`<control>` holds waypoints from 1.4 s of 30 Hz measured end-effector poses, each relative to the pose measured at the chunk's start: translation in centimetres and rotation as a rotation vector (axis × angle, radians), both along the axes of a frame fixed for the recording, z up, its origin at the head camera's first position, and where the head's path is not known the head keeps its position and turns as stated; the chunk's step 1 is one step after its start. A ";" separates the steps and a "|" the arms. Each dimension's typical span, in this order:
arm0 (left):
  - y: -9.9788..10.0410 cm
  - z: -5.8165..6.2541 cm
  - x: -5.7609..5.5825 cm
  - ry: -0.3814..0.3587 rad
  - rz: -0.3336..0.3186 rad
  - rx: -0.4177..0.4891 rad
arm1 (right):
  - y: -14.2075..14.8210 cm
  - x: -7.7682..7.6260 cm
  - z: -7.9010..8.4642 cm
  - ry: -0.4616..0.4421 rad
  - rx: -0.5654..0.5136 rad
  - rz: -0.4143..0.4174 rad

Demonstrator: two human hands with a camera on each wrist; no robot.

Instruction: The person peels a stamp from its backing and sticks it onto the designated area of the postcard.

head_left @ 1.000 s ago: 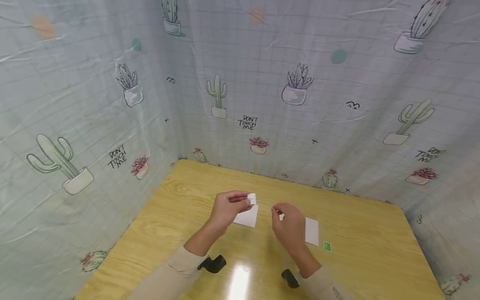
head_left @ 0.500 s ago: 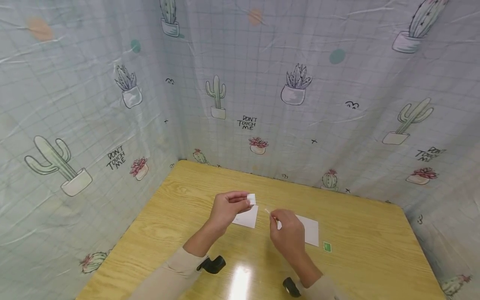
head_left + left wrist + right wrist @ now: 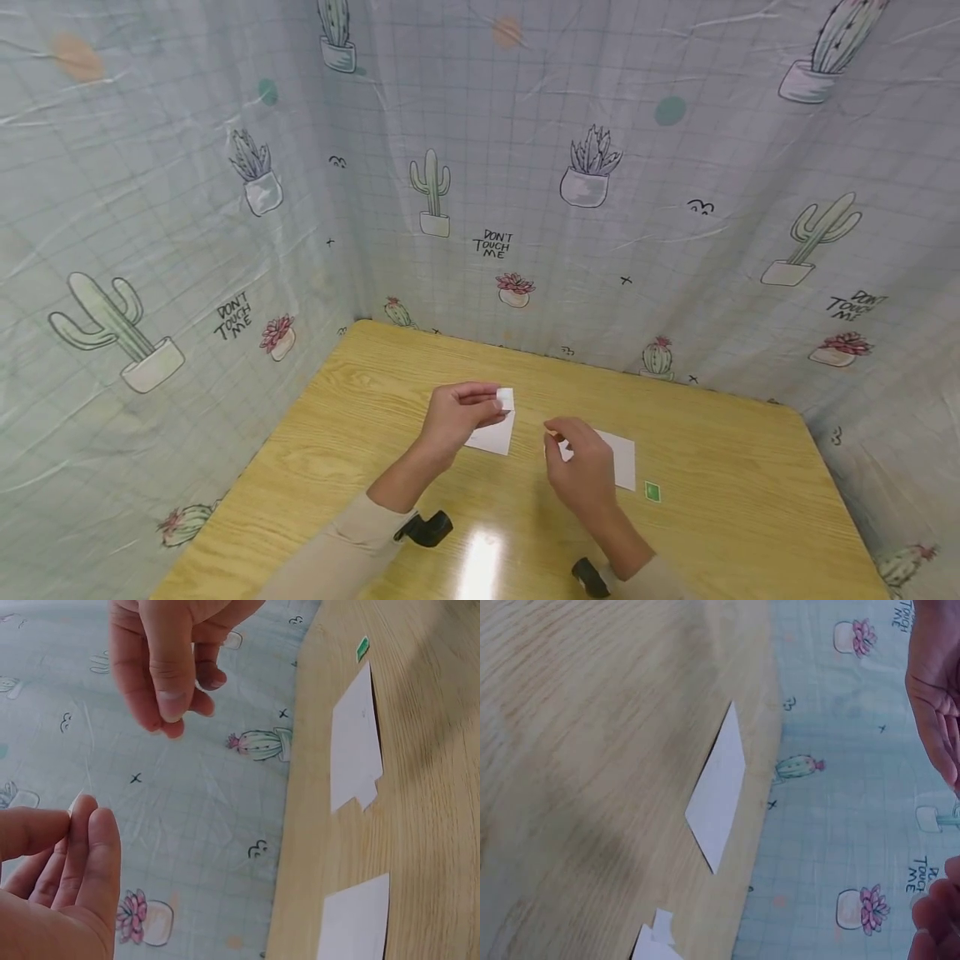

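My left hand (image 3: pixel 453 421) pinches a small, thin white square (image 3: pixel 506 398) upright between thumb and fingers. In the left wrist view that piece shows only as a thin edge at the fingertips. A short way to the right, my right hand (image 3: pixel 581 467) hovers with loosely curled fingers and nothing visible in them. Below the left hand lies a white paper card (image 3: pixel 491 436); another white card (image 3: pixel 622 460) lies partly behind the right hand. By the right card's edge is a small white scrap (image 3: pixel 367 795).
A small green stamp-like piece (image 3: pixel 652 492) lies right of the right card. The wood-grain table (image 3: pixel 405 358) meets a curtain (image 3: pixel 540 167) printed with cacti at its back and left. A black wrist mount (image 3: pixel 426 529) sits on the left sleeve.
The thin whitish strip seen at my right fingertips half a second ago no longer shows. The right hand has drawn slightly back to the right; the left stays nearly still.
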State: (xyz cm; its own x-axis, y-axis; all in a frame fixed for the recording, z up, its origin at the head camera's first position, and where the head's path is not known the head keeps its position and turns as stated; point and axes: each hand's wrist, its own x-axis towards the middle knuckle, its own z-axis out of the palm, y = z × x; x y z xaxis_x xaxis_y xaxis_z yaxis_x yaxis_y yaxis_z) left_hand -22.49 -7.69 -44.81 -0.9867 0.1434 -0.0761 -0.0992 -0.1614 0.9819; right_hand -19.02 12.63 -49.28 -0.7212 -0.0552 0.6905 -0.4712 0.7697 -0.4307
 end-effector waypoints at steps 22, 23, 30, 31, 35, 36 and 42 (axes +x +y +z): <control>1.3 0.5 0.7 -0.101 -0.222 0.169 | -0.4 -0.5 4.2 -0.223 -0.430 0.386; 1.3 0.5 0.7 -0.102 -0.225 0.171 | -0.3 -0.4 4.6 -0.234 -0.441 0.408; 1.5 0.7 0.6 -0.105 -0.252 0.172 | -0.2 -0.2 5.4 -0.276 -0.482 0.478; 1.6 0.7 0.6 -0.107 -0.258 0.173 | -0.2 -0.3 5.3 -0.279 -0.493 0.488; 1.7 0.8 0.6 -0.115 -0.270 0.183 | 0.0 -0.5 4.9 -0.265 -0.529 0.540; 1.7 0.8 0.6 -0.114 -0.268 0.185 | 0.0 -0.6 4.8 -0.267 -0.536 0.546; 1.8 1.1 0.8 -0.088 -0.215 0.170 | 0.2 -0.6 4.7 -0.285 -0.535 0.530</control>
State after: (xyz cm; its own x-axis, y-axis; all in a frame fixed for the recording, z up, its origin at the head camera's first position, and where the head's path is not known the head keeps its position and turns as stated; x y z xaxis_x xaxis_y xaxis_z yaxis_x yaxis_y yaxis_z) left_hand -21.65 -5.88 -43.75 -0.9230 0.3667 -0.1171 -0.2326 -0.2889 0.9287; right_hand -19.60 12.83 -44.60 -0.8444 -0.1533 0.5133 -0.5322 0.1296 -0.8367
